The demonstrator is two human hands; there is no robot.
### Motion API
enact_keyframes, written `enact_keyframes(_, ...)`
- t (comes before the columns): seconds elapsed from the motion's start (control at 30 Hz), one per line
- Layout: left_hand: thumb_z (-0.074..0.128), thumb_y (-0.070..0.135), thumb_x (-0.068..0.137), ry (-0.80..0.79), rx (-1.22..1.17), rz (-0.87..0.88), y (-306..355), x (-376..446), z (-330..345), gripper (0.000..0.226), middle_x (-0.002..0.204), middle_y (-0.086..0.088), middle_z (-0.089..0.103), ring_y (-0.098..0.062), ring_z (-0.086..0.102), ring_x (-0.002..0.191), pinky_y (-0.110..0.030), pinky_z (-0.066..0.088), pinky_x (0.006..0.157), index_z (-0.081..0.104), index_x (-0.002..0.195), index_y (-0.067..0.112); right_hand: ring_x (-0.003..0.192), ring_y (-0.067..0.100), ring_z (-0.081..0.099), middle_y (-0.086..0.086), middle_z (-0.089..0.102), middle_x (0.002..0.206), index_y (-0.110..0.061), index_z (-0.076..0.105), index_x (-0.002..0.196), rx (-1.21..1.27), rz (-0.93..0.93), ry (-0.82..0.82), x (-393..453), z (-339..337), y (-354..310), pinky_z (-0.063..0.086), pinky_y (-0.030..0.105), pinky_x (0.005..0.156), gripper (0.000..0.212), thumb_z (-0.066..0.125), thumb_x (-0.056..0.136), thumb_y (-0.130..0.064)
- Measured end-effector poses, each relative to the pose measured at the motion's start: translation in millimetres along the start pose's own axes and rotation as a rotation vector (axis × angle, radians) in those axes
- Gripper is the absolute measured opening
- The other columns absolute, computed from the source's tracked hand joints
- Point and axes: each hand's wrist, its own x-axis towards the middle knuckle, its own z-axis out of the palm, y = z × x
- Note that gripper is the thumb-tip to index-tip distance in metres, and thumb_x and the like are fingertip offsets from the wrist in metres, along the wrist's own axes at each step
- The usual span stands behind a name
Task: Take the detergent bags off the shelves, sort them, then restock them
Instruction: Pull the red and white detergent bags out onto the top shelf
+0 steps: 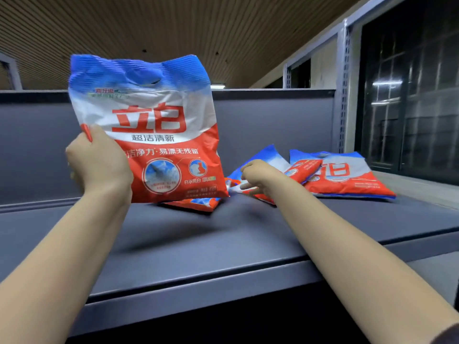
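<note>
- Gripping the left edge of an upright detergent bag [159,135], the left hand [99,165] has its thumb curled over the bag's front; the other fingers are hidden behind the bag.
- The held bag stands above the dark grey shelf [198,244], its blue top with the handle hole well above the thumb, its red lower half spreading rightward from the palm, the bottom edge just over the shelf surface.
- The right hand [258,177] reaches forward with fingers curled around the near end of a lying bag [270,157]; how firmly they close cannot be told, since the frame is blurred there.
- That lying bag tilts up and away beyond the right fingertips, its blue end pointing toward the back panel [273,125] of the shelf.
- Just to the right of the right fingers a second flat bag [347,177] rests on the shelf, touching or overlapping the first.
- Left of the right fingers, beneath the held bag's lower corner, part of another bag [196,203] lies flat on the shelf.
- Right of everything stands a perforated metal upright [345,83], with dark glass panels [409,83] beyond it.
</note>
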Motion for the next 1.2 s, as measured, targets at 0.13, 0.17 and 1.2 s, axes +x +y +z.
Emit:
enact_keyframes(0.13, 0.036, 0.038, 0.093, -0.075, 0.100, -0.073, 3.0, -29.3, 58.9, 0.041, 0.112, -0.008, 0.067, -0.032, 0.060, 0.108, -0.039, 0.047, 0.092, 0.067, 0.101, 0.013, 0.097, 0.032, 0.067, 0.020, 0.065, 0.113, 0.001, 0.062, 0.110, -0.070, -0.101, 0.181, -0.2, -63.1, 28.2, 0.041, 0.030, 0.066, 0.030, 0.045, 0.087, -0.005)
enact_keyframes(0.17, 0.034, 0.039, 0.095, -0.095, 0.158, -0.060, 5.1, -39.2, 76.0, 0.044, 0.119, -0.010, 0.064, -0.034, 0.057, 0.112, -0.039, 0.045, 0.094, 0.066, 0.109, 0.012, 0.099, 0.033, 0.065, 0.020, 0.067, 0.107, 0.001, 0.065, 0.105, -0.102, -0.129, 0.246, -1.5, -80.6, 35.0, 0.043, 0.032, 0.066, 0.027, 0.048, 0.085, -0.007)
enact_keyframes(1.2, 0.048, 0.033, 0.090, -1.000, 0.931, 0.364, -39.8, -152.3, 211.8, 0.031, 0.111, -0.003, 0.062, -0.025, 0.055, 0.107, -0.040, 0.045, 0.095, 0.061, 0.109, 0.013, 0.099, 0.017, 0.057, -0.003, 0.060, 0.113, -0.023, 0.057, 0.108, -0.317, -0.179, 0.158, -17.5, -177.1, 127.5, 0.047, 0.033, 0.087, 0.021, 0.057, 0.088, -0.030)
